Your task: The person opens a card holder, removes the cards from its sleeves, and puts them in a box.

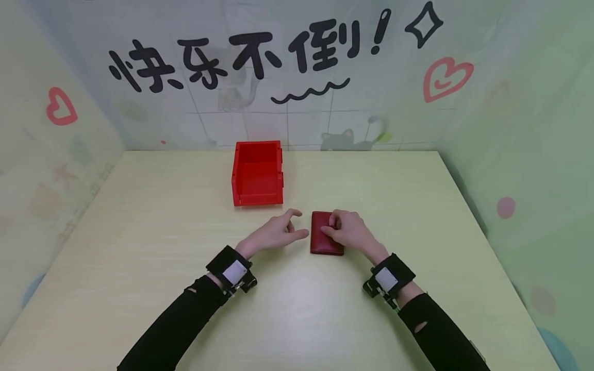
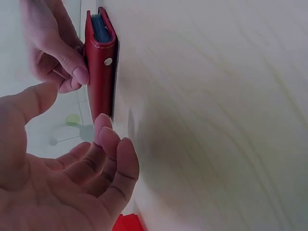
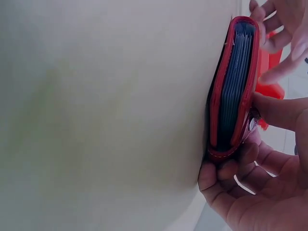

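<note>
A dark red leather card holder (image 1: 320,238) lies on the pale table, closed, in front of me. My right hand (image 1: 351,230) grips its right side, with the thumb on the top cover and the other fingers curled at the edge near the table. In the right wrist view the card holder (image 3: 236,86) shows a stack of plastic sleeves between its covers. A silver snap (image 2: 108,61) sits on its side. My left hand (image 1: 277,231) hovers just left of the card holder, its fingers loosely bent, holding nothing.
Behind the hands, near the table's back edge, stands a red open-fronted plastic bin (image 1: 258,175). Printed cloth walls enclose the table (image 1: 139,232) at the back and both sides. Each wrist carries a strapped camera.
</note>
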Available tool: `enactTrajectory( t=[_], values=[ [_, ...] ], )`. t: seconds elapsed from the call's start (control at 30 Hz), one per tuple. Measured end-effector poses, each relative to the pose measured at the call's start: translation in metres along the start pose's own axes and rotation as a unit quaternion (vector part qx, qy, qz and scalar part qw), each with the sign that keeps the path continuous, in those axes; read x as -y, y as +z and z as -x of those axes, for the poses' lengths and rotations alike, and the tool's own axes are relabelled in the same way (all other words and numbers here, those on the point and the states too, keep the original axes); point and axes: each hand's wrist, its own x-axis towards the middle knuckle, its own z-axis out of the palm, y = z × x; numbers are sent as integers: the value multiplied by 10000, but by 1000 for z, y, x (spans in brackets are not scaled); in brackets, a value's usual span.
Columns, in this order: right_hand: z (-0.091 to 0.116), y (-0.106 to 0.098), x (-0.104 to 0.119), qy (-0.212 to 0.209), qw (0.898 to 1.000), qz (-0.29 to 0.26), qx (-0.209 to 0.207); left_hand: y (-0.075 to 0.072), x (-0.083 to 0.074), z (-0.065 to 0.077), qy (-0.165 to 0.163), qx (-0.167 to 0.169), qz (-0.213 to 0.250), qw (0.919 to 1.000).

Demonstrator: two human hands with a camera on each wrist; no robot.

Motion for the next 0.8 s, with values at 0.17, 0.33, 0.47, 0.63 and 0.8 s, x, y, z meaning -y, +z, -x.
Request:
enactTrajectory(
  t=[0.17, 0.33, 0.47, 0.63, 0.8],
  values=[
    [3, 11, 11, -297, 9995, -41, 63, 5, 3, -6, -142, 119, 234, 9996],
    [4, 16, 18, -438, 9990, -4, 21, 7, 8, -13, -63, 102, 181, 9998],
    [5, 15, 19, -292, 9996, 43, -15, 9, 10, -16, -79, 70, 52, 9999],
    [6, 12, 19, -345, 9991, 187, 145, 11, 6, -15, -271, 19, 77, 9996],
    [7, 12, 17, -654, 9973, 264, 217, 13, 2, -13, -436, 26, 73, 9990]
  ],
)
